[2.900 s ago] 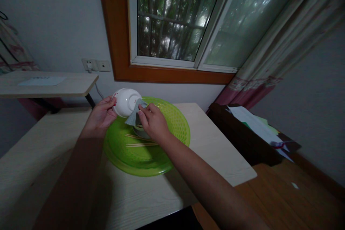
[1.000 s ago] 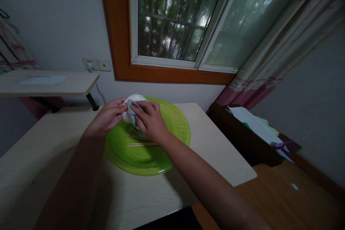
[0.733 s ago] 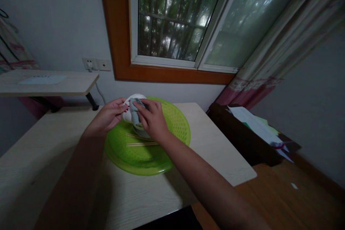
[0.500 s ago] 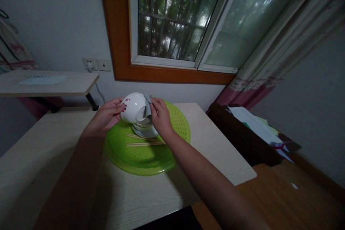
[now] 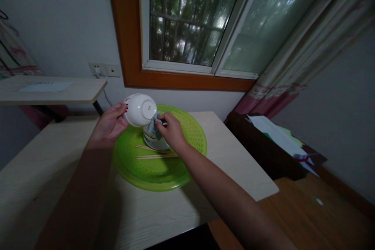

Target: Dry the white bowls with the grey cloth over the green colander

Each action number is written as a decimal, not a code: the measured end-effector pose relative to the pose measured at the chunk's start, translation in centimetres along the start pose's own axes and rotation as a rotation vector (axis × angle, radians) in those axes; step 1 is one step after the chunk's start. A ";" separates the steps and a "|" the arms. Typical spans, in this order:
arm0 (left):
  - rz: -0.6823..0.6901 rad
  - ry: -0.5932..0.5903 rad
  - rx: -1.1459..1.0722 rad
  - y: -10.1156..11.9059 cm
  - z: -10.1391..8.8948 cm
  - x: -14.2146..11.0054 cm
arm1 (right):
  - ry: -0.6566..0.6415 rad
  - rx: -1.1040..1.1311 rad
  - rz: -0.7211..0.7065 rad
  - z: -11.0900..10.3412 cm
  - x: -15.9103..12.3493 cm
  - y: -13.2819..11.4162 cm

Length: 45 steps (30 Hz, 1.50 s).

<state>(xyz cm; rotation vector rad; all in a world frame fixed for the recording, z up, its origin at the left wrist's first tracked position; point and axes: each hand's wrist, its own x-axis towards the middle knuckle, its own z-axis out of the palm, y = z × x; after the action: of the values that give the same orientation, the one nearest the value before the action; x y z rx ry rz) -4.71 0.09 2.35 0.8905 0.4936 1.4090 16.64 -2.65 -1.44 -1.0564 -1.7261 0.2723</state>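
My left hand (image 5: pixel 113 122) grips a white bowl (image 5: pixel 137 110) with small red marks by its rim. The bowl is tipped on its side, its underside and foot ring facing me. A grey-blue cloth (image 5: pixel 154 125) is pinched in my right hand (image 5: pixel 170 127), just beside the bowl's lower right edge. Below them a stacked bowl (image 5: pixel 150 137), partly hidden by the cloth, rests on a pale plate (image 5: pixel 161 145). Wooden chopsticks (image 5: pixel 154 157) lie in front of the plate, all on a round green tray (image 5: pixel 164 183).
The tray stands on a pale wooden table (image 5: pixel 234 156). A raised shelf (image 5: pixel 79 95) with a sheet of paper is at the left. Behind are a wall socket (image 5: pixel 112 70) and a window. Papers (image 5: pixel 275 136) lie on a dark piece of furniture at the right.
The bowl has moved up and left, its foot now turned more toward me. My right hand and the cloth have shifted slightly down, off the bowl's foot.
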 end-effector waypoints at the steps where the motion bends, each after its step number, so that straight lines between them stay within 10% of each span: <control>1: 0.000 0.006 0.002 0.0 0.1 0.0 | -0.023 -0.006 -0.037 0.0 -0.1 -0.2; 10: -0.102 -0.046 0.077 -0.3 0.7 -0.4 | -0.133 -0.026 -0.263 0.2 -0.3 -2.2; 20: -0.204 -0.167 0.166 -0.8 0.8 -0.9 | 0.169 -0.021 -0.165 -0.6 0.4 -1.8; 33: -0.145 -0.058 0.071 -0.3 0.5 -0.5 | -0.290 -0.267 -0.477 0.6 -0.5 -2.0; 45: -0.238 -0.214 0.144 -0.8 0.1 -1.2 | 0.157 -0.034 -0.142 -0.8 0.7 -1.6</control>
<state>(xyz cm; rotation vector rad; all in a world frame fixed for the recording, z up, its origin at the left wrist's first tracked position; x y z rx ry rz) -4.28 -1.02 1.59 1.0490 0.5234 1.0591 16.43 -3.29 0.33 -0.9492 -1.6594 0.0683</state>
